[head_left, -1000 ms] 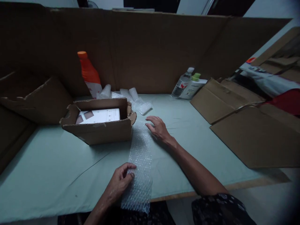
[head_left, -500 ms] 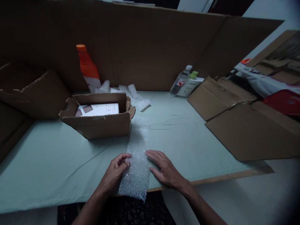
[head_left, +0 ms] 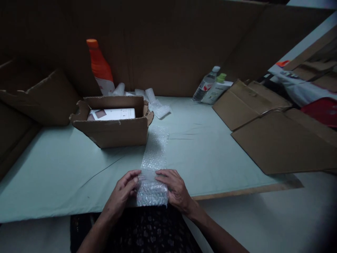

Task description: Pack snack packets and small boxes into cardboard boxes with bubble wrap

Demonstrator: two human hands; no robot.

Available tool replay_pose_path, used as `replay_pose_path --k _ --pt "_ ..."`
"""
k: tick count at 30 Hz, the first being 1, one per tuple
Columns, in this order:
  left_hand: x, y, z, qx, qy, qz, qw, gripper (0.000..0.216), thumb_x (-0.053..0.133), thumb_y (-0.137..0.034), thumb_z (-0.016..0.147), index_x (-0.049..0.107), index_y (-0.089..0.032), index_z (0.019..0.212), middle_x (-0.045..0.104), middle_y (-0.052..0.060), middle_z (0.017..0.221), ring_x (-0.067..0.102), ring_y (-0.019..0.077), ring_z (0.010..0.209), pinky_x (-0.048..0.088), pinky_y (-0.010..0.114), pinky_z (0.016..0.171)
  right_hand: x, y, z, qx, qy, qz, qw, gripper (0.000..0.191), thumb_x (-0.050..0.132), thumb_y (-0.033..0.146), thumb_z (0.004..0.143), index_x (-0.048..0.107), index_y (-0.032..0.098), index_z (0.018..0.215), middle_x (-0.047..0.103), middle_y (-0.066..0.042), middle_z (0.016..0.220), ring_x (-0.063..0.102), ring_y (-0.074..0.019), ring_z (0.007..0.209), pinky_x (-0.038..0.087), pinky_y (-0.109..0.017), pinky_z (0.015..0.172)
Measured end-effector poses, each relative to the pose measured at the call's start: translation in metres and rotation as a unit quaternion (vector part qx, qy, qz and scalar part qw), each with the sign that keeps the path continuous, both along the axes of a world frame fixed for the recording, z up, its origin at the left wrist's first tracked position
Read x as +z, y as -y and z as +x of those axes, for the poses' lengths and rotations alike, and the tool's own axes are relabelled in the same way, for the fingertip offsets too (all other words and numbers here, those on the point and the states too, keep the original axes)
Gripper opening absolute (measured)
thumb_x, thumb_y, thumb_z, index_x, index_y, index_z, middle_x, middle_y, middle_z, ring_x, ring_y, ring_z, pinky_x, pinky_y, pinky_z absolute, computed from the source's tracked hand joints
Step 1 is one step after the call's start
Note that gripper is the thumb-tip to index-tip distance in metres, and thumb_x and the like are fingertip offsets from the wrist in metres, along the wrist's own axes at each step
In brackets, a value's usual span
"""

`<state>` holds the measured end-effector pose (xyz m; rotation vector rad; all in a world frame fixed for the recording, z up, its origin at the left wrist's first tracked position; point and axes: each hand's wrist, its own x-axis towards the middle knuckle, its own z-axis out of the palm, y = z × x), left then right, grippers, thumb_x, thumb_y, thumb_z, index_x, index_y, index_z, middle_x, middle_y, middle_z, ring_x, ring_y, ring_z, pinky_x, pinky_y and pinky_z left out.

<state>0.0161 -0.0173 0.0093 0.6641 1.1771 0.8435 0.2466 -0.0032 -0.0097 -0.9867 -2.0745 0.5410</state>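
A long strip of bubble wrap lies on the pale green cloth, running away from me beside the cardboard box. Its near part looks doubled over. My left hand grips the strip's left edge, fingers curled in and thumb alongside. At the right edge my right hand holds the wrap too, its fingertips resting on top; the thumb is mostly hidden. Behind my left hand stands an open cardboard box with a white printed box inside.
At the back are an orange bottle, several bubble wrap rolls, a clear water bottle and a white bottle with a green cap. Cardboard pieces flank the table, with flattened cardboard on the right and a tall cardboard wall behind.
The strip's near end has drawn back from the table edge and now looks folded over. My right hand has moved left onto the wrap and closed on it. The view has tilted down.
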Motion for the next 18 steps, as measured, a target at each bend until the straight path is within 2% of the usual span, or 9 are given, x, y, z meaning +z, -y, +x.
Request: replay_pose_path --k 2,4,8,11,14,18 --pt "0.002 0.005 -0.006 0.031 -0.075 0.032 0.996 0.052 0.064 -0.056 0.084 0.062 -0.017 0.118 0.065 0.007 0.102 0.059 0.0158 0.081 0.048 0.027 0.069 0.005 -0.001 0.0 -0.019 -0.041 -0.04 0.998 0.024 0.055 0.022 0.093 0.07 0.025 0.111 0.073 -0.008 0.11 0.067 -0.0231 0.101 0.053 -0.041 0.087" --pt "0.005 0.008 -0.009 0.038 -0.131 0.068 0.988 0.05 0.062 -0.053 0.085 0.062 -0.016 0.12 0.067 0.008 0.1 0.061 0.0177 0.082 0.049 0.03 0.073 0.007 -0.001 -0.001 -0.045 -0.074 -0.097 0.991 0.022 0.054 0.028 0.096 0.073 0.025 0.107 0.073 -0.008 0.109 0.067 -0.0232 0.102 0.054 -0.041 0.09" --pt "0.01 0.009 -0.004 -0.028 -0.17 0.156 0.973 0.056 0.065 -0.041 0.08 0.057 -0.016 0.13 0.066 0.005 0.085 0.06 0.019 0.078 0.048 0.03 0.071 0.004 0.0 -0.007 -0.083 -0.106 -0.181 0.974 0.024 0.055 0.033 0.097 0.075 0.025 0.105 0.074 -0.007 0.107 0.068 -0.0232 0.102 0.056 -0.039 0.091" --pt "0.008 0.004 0.005 -0.061 -0.193 0.183 0.962 0.053 0.062 -0.035 0.082 0.058 -0.017 0.132 0.065 0.003 0.08 0.058 0.0172 0.072 0.046 0.029 0.067 0.002 0.002 -0.01 -0.078 -0.11 -0.206 0.969 0.026 0.056 0.035 0.096 0.075 0.025 0.112 0.074 -0.007 0.111 0.068 -0.0245 0.105 0.056 -0.041 0.095" --pt "0.002 -0.005 0.012 -0.056 -0.22 0.177 0.958 0.047 0.059 -0.037 0.084 0.06 -0.016 0.126 0.067 0.003 0.083 0.057 0.0156 0.068 0.045 0.028 0.066 0.002 0.003 -0.009 -0.08 -0.114 -0.217 0.966 0.028 0.059 0.036 0.095 0.073 0.024 0.116 0.074 -0.007 0.114 0.068 -0.0247 0.106 0.055 -0.041 0.097" --pt "-0.01 -0.013 0.015 -0.036 -0.236 0.19 0.952 0.042 0.058 -0.038 0.084 0.062 -0.016 0.12 0.068 0.004 0.089 0.06 0.0161 0.072 0.046 0.027 0.067 0.004 -0.001 -0.007 -0.079 -0.097 -0.181 0.975 0.023 0.054 0.032 0.097 0.075 0.023 0.103 0.073 -0.007 0.105 0.067 -0.0224 0.102 0.056 -0.036 0.091"
